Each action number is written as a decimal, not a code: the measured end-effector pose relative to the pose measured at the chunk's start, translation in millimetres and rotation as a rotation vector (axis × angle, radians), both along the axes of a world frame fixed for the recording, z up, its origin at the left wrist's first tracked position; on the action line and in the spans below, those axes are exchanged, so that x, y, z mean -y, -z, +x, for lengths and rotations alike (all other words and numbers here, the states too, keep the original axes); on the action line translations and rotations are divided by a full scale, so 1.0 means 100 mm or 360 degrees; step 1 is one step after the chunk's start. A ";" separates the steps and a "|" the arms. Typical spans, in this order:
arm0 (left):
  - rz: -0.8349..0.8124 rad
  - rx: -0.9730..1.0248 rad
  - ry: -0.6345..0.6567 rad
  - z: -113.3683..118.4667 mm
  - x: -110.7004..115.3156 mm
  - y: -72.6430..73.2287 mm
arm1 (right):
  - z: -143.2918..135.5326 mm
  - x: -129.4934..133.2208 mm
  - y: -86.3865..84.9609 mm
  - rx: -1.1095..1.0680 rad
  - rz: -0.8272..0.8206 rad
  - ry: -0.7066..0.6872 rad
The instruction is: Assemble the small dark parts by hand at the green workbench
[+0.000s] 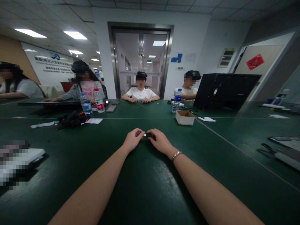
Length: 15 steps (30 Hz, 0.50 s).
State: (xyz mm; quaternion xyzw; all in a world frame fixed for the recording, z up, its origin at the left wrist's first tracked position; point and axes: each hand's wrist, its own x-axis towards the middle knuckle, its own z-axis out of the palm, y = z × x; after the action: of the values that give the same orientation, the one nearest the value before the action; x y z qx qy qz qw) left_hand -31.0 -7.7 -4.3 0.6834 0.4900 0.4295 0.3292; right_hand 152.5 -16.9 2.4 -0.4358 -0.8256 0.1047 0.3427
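Between my two hands, just above the green table (140, 175), is a small black stick with a silver end (149, 135). It looks like a USB stick or a similar small part, too small to tell which. My right hand (160, 140) is closed around the black body, and a silver bracelet circles that wrist. With thumb and fingers pinched together, my left hand (133, 139) meets the silver end from the left. My fingertips hide part of the stick.
Ahead on the right stands a small open cardboard box (184, 118) beside a water bottle (177, 100). A black bundle (71, 119) and papers lie to the left, with two bottles behind. A large black case (222, 92) stands far right. Several people sit around the table.
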 end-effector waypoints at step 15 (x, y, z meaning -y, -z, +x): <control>0.0091 -0.0064 0.0117 0.00 0.00 0.02 | 0.01 0.00 -0.01 0.0007 -0.0002 0.0066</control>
State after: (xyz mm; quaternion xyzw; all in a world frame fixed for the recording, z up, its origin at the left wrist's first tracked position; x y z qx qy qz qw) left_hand -31.1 -7.4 -5.8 0.7185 0.4587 0.4172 0.3152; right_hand 153.9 -16.9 3.2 -0.4532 -0.8171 0.0972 0.3428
